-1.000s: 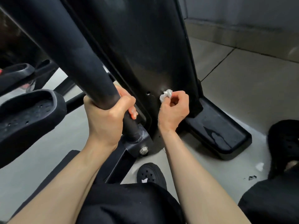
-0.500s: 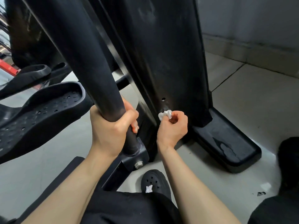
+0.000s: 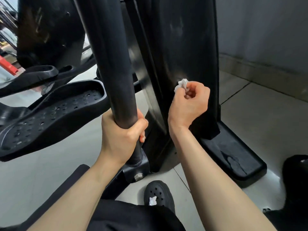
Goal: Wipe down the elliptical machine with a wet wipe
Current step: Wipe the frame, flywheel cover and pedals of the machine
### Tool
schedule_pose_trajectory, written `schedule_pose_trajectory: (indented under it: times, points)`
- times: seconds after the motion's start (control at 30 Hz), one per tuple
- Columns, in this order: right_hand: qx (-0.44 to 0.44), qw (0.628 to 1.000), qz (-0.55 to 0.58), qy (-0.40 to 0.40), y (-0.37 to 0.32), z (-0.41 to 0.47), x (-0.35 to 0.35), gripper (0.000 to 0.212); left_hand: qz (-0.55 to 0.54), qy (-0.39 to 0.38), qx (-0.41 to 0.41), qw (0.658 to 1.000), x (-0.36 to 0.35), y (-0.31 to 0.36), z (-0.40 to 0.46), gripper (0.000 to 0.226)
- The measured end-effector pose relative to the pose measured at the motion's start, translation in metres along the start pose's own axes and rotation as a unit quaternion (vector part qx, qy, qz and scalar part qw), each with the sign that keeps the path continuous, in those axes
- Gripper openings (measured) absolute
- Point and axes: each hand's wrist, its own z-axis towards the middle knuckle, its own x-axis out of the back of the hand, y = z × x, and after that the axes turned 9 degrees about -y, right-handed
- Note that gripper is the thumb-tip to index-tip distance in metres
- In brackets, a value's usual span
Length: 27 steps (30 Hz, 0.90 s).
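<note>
The black elliptical machine fills the view, its upright column panel (image 3: pixel 183 47) at centre right. My right hand (image 3: pixel 190 104) pinches a small crumpled white wet wipe (image 3: pixel 180 85) and holds it against the lower part of that panel. My left hand (image 3: pixel 121 139) grips the lower end of a thick black swing bar (image 3: pixel 110 60) just above its bolted pivot joint (image 3: pixel 137 169). Both forearms reach in from the bottom edge.
Two black perforated pedals (image 3: pixel 50 112) sit at the left. The machine's black base foot (image 3: pixel 233 157) rests on grey floor tiles at the right, near a grey wall (image 3: pixel 266 39). My black perforated shoe (image 3: pixel 158 194) stands below the pivot joint.
My right hand has carried the wipe upward along the column panel. My left hand keeps its grip on the bar. The camera has tilted, so the column stands more upright in view.
</note>
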Motion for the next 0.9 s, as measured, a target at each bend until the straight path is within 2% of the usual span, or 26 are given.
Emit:
schedule_pose_trajectory:
  times: [0.13,0.23,0.3,0.37,0.5,0.57,0.63,0.67,0.73,0.8,0.87,0.9]
  points:
    - [0.119,0.991,0.015,-0.053,-0.026,0.006,-0.013,0.015,0.000,0.014,0.008,1.000,0.004,0.000,0.000,0.007]
    - [0.082,0.993,-0.015,-0.084,-0.007,-0.011,0.000,0.012,-0.001,0.019,0.010,1.000,0.004,0.001,-0.001,0.010]
    - [0.034,0.997,0.001,-0.066,-0.005,-0.016,0.002,0.014,-0.001,0.025,0.014,1.000,0.004,0.003,-0.002,0.012]
    - [0.032,0.998,0.016,-0.048,-0.024,-0.004,-0.007,0.016,-0.001,0.027,0.017,0.999,0.006,0.003,-0.003,0.015]
    - [0.122,0.989,0.034,-0.071,-0.087,0.043,-0.030,0.004,0.017,0.022,0.016,0.999,0.009,0.003,-0.005,0.014]
    - [0.213,0.971,0.013,-0.107,-0.095,0.050,-0.032,0.011,0.020,0.023,0.020,0.999,0.009,0.005,-0.006,0.012]
    - [0.276,0.948,-0.048,-0.149,-0.073,0.041,-0.019,0.020,0.036,0.028,0.038,0.998,0.011,0.003,-0.006,0.019]
    - [0.270,0.946,-0.081,-0.160,-0.051,0.033,-0.006,0.023,0.050,0.031,0.052,0.997,0.012,-0.001,-0.007,0.027]
    - [0.193,0.961,-0.127,-0.151,0.002,0.017,0.025,0.024,0.086,0.035,0.086,0.992,0.015,-0.012,-0.015,0.039]
    - [0.062,0.978,-0.160,-0.118,0.055,0.001,0.053,0.027,0.111,0.031,0.133,0.984,0.014,-0.026,-0.030,0.032]
    - [-0.062,0.978,-0.174,-0.094,0.094,-0.010,0.071,0.031,0.121,0.007,0.155,0.980,0.012,-0.040,-0.041,0.017]
    - [-0.112,0.974,-0.181,-0.082,0.107,-0.015,0.075,0.031,0.128,-0.008,0.154,0.980,0.014,-0.047,-0.043,0.022]
